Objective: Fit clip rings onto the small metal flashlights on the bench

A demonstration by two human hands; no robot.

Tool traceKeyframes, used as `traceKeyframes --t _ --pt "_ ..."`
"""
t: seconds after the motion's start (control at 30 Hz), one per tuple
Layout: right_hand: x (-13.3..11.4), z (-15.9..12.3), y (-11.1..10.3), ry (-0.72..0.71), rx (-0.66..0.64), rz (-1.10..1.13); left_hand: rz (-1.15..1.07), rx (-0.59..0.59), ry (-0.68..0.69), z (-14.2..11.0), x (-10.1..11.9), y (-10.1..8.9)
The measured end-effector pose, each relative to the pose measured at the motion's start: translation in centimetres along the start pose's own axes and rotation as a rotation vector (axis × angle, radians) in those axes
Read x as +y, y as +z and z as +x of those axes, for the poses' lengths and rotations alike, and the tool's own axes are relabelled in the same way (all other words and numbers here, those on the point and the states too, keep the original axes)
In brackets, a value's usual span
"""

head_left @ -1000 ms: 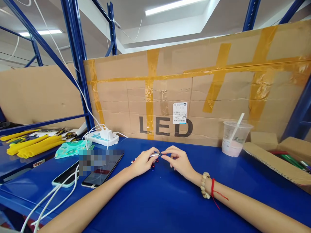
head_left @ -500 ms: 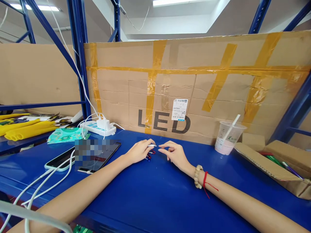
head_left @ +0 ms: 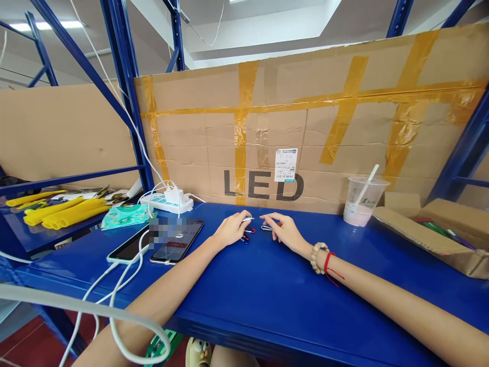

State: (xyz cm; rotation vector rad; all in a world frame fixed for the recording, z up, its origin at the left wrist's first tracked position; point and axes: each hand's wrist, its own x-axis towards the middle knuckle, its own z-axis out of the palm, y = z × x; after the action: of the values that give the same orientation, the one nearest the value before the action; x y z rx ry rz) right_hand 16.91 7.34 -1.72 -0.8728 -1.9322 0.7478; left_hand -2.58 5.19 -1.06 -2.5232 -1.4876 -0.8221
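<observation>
My left hand [head_left: 232, 228] is closed on a slim silver clip [head_left: 248, 219] that sticks out past its fingertips. Under and beside those fingers, small red [head_left: 250, 231] and blue [head_left: 245, 239] metal clips lie on the blue tabletop [head_left: 244, 295]. My right hand [head_left: 282, 230], with a beaded bracelet and a red string at the wrist, is just to the right. Its fingers are on a second, loop-shaped silver clip [head_left: 266, 228], low over the table. The exact kind of these small clips is hard to make out.
Left of my hands lie two phones [head_left: 178, 244] with white cables [head_left: 126, 285], a tissue pack [head_left: 126, 216] and a power strip [head_left: 171, 201]. A plastic cup [head_left: 362, 204] and an open carton [head_left: 431, 244] with pens stand right. Taped cardboard [head_left: 214, 148] closes off the back.
The view has tilted down and shifted. A silver loop-shaped clip now shows at my right fingers, where a bare pinch showed before. My left hand keeps its silver clip.
</observation>
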Motion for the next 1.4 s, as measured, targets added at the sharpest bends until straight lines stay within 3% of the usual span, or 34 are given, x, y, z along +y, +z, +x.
traceKeyframes --t 0.27,0.53,0.8,1.03,1.4 --pt "0.6 0.2 0.1 -0.046 0.058 -0.077 0.148 0.007 0.053 -0.2 0.6 -0.2" --pt "-0.2 -0.3 0.4 -0.178 0.076 -0.315 0.319 -0.031 0.138 -0.1 1.2 0.1" --pt "-1.4 -1.8 1.2 -0.279 0.053 -0.4 0.415 -0.025 0.088 -1.2 2.6 -0.4" --pt "-3.5 -2.4 0.4 -0.415 0.09 -0.547 0.439 -0.031 0.031 -1.9 3.7 -0.7" --pt "-3.2 -2.3 -0.4 -0.438 0.095 -0.683 0.337 -0.02 -0.027 -1.9 4.1 -0.8"
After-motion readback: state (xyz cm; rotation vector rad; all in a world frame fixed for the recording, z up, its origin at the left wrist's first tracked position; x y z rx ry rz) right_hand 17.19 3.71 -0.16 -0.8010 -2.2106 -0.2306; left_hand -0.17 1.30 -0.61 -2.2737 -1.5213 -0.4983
